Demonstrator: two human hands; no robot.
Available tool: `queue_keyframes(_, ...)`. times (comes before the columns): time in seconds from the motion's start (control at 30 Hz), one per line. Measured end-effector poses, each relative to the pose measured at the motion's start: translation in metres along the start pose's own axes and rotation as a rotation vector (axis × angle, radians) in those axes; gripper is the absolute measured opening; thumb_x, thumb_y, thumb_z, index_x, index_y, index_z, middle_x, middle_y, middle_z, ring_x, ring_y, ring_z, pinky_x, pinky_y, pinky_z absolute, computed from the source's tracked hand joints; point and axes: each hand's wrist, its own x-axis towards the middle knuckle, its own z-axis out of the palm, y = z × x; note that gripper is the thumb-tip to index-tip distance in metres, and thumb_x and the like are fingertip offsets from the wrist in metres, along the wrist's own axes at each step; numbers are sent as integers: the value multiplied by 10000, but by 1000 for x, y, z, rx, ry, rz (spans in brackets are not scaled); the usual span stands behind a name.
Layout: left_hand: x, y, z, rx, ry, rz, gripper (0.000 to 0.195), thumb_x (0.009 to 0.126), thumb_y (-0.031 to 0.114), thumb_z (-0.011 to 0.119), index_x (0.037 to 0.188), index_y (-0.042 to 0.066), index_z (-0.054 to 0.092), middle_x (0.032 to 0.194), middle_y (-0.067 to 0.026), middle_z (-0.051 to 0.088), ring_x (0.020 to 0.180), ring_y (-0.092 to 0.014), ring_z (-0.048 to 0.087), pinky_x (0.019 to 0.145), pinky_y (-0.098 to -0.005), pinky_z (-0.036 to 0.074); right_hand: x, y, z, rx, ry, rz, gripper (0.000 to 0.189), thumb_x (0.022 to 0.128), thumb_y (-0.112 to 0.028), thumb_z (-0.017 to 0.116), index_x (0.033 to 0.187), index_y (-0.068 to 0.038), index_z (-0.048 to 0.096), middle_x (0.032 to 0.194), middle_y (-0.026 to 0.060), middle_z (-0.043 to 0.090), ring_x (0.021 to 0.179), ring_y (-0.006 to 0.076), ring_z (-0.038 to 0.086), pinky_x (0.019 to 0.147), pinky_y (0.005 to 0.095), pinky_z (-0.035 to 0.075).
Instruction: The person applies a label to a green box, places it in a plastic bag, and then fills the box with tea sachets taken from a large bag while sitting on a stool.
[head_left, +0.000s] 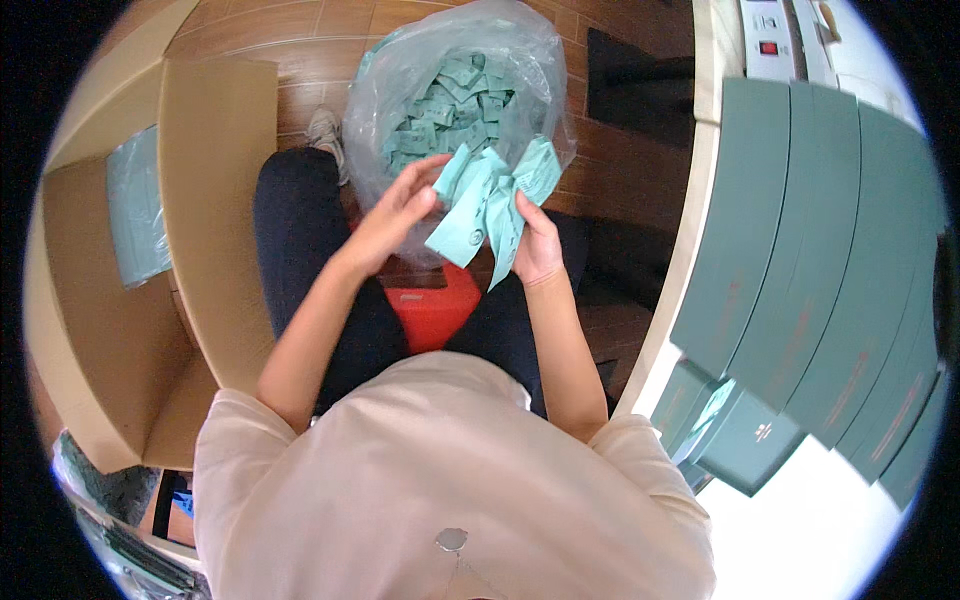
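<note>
Pale green printed paper sachets (470, 214) fan out in several pieces above a clear plastic bag. My right hand (538, 244) grips the bunch from its right side, thumb on top. At the left edge of the bunch is my left hand (401, 206), its thumb and fingers spread; the fingertips are close to the leftmost sachet, and whether they touch it is unclear. Many similar green sachets (457, 101) fill the clear plastic bag (373, 112), which stands wide-mouthed on the floor just beyond my hands. Between my legs shows a red plastic object (431, 315).
To my left stands an open cardboard box (217, 187) with a plastic-wrapped pale blue-green stack (139, 210) inside. On the white table (810, 525) at right, large dark green boxes (787, 247) stand in a row beside a smaller green box (746, 442). A device with a red switch (768, 48) is behind them.
</note>
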Motion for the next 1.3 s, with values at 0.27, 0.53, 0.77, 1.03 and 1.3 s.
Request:
queue_keyframes(0.27,-82,6,17,-418,-141,-462,769,903,628,358,1406,49,300,1365,-187,412,1244,-271,432,1043,-400,347,-95,29,9,-382,-289,178,586,793,-219,696,1285,-5,460,1224,109,549,1142,213,517,986,352,393)
queue_keyframes(0.53,-129,-6,45,-425,-199,-892,450,936,468,463,1274,173,511,1184,-9,589,1045,-150,581,867,-329,479,-162,52,14,-689,-356,-23,531,838,-211,663,1294,-21,468,1233,90,546,1143,196,510,997,344,379)
queue_keyframes(0.77,-149,-14,64,-648,-31,-709,435,939,403,470,1287,143,491,1199,-49,579,1069,-193,562,933,-361,433,-180,65,-9,-408,-202,-81,462,861,-175,629,1270,-8,495,1209,89,566,1118,187,532,959,326,414)
queue_keyframes(1.03,-147,-5,70,-653,13,-442,521,894,356,420,1355,116,409,1264,-66,528,1107,-207,515,958,-349,395,-184,74,-21,-64,-48,-27,463,865,-159,616,1282,-11,480,1229,108,552,1122,199,536,962,332,420)
queue_keyframes(1.3,-141,-17,59,-231,23,-907,497,926,485,446,1288,146,479,987,-23,610,734,-135,563,533,-260,466,-183,39,-19,-334,-248,-29,481,846,-147,633,1273,4,471,1208,102,560,1103,190,544,959,328,416)
